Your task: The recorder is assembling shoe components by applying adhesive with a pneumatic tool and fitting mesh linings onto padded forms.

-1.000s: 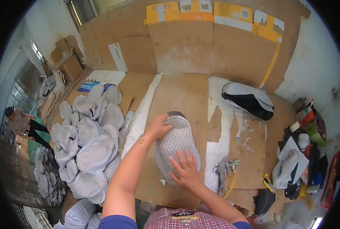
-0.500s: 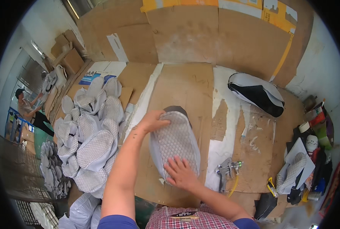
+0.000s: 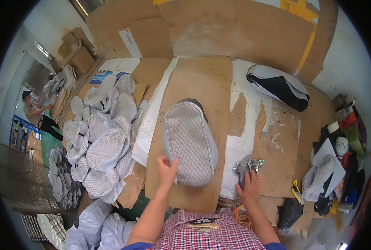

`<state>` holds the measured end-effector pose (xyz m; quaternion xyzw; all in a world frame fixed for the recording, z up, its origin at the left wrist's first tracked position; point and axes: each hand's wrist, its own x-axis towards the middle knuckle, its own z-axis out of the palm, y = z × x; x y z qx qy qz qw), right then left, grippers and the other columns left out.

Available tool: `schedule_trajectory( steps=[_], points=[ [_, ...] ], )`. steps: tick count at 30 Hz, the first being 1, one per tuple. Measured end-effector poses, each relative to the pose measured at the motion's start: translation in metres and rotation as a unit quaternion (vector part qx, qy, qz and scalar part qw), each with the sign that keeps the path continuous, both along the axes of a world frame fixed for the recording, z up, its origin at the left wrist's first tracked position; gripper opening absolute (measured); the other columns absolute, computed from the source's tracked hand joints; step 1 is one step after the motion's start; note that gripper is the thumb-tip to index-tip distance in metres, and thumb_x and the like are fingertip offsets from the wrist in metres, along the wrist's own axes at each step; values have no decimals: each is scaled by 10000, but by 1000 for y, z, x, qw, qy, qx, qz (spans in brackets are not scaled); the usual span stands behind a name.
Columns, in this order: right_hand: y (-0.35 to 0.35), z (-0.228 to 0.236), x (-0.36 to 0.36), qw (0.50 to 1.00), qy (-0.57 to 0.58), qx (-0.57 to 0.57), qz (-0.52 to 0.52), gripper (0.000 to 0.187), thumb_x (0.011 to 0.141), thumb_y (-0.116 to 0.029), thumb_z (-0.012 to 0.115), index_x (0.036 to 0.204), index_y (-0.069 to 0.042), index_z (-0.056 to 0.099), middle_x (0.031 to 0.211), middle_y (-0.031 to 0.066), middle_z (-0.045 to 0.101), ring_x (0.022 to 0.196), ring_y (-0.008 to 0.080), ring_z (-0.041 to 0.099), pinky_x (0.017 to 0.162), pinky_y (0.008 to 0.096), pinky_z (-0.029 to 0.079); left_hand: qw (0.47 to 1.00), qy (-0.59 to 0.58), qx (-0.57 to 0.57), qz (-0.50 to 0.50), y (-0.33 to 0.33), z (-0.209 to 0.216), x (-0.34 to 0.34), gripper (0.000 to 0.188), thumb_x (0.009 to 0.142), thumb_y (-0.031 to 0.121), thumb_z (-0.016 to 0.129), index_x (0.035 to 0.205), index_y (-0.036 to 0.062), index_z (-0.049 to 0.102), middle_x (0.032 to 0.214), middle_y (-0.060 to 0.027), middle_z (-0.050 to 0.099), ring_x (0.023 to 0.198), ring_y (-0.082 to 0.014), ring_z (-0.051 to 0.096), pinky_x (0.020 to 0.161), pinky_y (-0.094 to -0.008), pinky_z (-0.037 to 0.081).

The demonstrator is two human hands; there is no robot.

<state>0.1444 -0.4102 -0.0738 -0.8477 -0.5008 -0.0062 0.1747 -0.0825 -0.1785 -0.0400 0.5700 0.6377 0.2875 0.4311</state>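
Observation:
A grey-white shoe upper (image 3: 189,143) lies lengthwise on the cardboard before me. Its diamond-stitched bottom faces up, and a dark edge shows at the far end. Beside its lower left edge, my left hand (image 3: 167,170) has its fingers curled closed; what they pinch, if anything, is hidden. To the right, my right hand (image 3: 250,189) closes over the handle of a silver spray gun (image 3: 244,165), its fingers lying along the grip. The gun rests low on the worktop, its green-ringed end pointing right.
Many similar uppers (image 3: 104,143) are heaped at the left. A black-and-white upper (image 3: 279,89) lies at the back right. A yellow cutter (image 3: 296,191) and assorted supplies (image 3: 341,146) line the right side. White bags (image 3: 98,221) sit lower left. Another person (image 3: 35,110) stands far left.
My left hand has come off the upper's far end to its near left edge. My right hand has left the upper and moved right onto the spray gun.

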Motion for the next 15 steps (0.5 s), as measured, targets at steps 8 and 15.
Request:
schedule_trajectory(
  steps=[8, 15],
  points=[
    [19, 5, 5, 981, 143, -2, -128, 686, 637, -93, 654, 1272, -41, 400, 1163, 214, 455, 1055, 339, 461, 883, 408, 404, 920, -244, -307, -13, -71, -38, -3, 334, 703, 137, 678, 943, -37, 524, 815, -109, 601, 668, -206, 596, 478, -300, 483],
    [-70, 156, -65, 942, 265, 204, 21, 537, 752, 39, 562, 1264, -35, 417, 1014, 83, 558, 876, 145, 554, 782, 270, 447, 942, -209, -261, 43, -62, -51, 13, 267, 724, 36, 618, 950, -50, 506, 747, -146, 608, 512, -213, 598, 349, -259, 461]
  ],
)
